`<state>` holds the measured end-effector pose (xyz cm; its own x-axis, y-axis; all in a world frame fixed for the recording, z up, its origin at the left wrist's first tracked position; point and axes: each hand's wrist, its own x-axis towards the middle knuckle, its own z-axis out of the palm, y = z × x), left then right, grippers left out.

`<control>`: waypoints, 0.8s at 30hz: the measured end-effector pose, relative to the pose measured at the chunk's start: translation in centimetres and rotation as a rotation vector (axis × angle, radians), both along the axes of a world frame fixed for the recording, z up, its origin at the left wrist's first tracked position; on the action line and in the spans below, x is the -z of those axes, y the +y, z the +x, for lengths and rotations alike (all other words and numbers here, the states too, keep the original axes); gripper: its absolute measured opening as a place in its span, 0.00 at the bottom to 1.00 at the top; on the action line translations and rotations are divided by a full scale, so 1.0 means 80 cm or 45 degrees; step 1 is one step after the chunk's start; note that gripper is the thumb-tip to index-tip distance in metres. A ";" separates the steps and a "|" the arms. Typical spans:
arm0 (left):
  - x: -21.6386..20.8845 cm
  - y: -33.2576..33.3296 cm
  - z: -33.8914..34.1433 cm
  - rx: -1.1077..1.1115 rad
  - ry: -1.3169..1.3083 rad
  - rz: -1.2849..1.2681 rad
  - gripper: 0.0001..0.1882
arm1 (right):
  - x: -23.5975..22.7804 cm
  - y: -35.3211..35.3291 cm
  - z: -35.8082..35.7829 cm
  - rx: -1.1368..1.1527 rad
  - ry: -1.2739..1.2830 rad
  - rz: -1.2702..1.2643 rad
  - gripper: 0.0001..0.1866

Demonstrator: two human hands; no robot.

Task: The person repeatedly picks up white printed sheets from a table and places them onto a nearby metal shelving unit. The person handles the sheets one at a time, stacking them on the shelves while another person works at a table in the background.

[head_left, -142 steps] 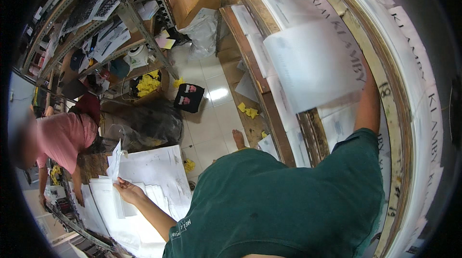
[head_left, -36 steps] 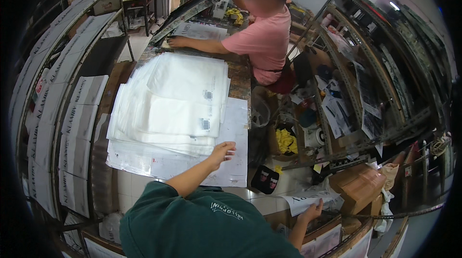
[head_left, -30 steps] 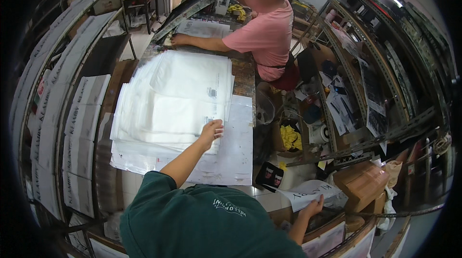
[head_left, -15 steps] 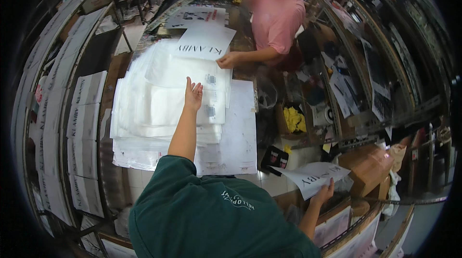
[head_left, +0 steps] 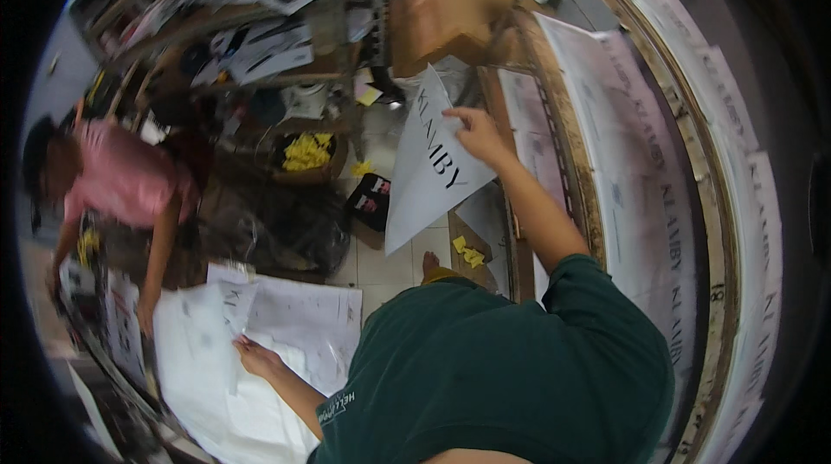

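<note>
From my right hand [head_left: 479, 137] hangs a thin white printed sheet [head_left: 417, 177] with large dark lettering, pinched at its edge with the fingers closed. It droops to a point over the floor. On the left, my left hand [head_left: 256, 357] is closed on the edge of another white printed sheet [head_left: 240, 301], above a stack of translucent white sheets [head_left: 195, 377] on the table. Past the stack, a co-worker's hand [head_left: 147, 312] reaches down at its far edge.
Racks [head_left: 571, 178] layered with printed sheets stand close on my right. A cardboard box [head_left: 450, 18] is ahead. A box of yellow scraps [head_left: 309, 152], a black item [head_left: 370, 202] and loose yellow pieces [head_left: 467, 252] lie low down. The co-worker [head_left: 130, 174] in pink leans in at left.
My view has turned to the right, toward the racks. My left hand, open before, now grips a printed sheet. My right hand still holds its sheet. The co-worker's hand has released the sheet.
</note>
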<state>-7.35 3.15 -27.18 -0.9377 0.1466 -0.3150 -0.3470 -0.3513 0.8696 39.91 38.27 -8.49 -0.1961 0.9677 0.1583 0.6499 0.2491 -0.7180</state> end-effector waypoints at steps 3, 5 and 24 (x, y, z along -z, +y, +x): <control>-0.075 0.060 0.060 0.051 0.119 -0.077 0.14 | -0.027 0.039 0.103 0.062 0.008 0.103 0.22; -0.125 0.100 0.099 0.070 0.195 -0.114 0.12 | -0.069 0.045 0.198 0.250 -0.020 0.049 0.21; -0.190 0.337 0.256 0.572 0.047 0.014 0.08 | -0.002 0.015 0.726 1.296 -0.687 0.015 0.23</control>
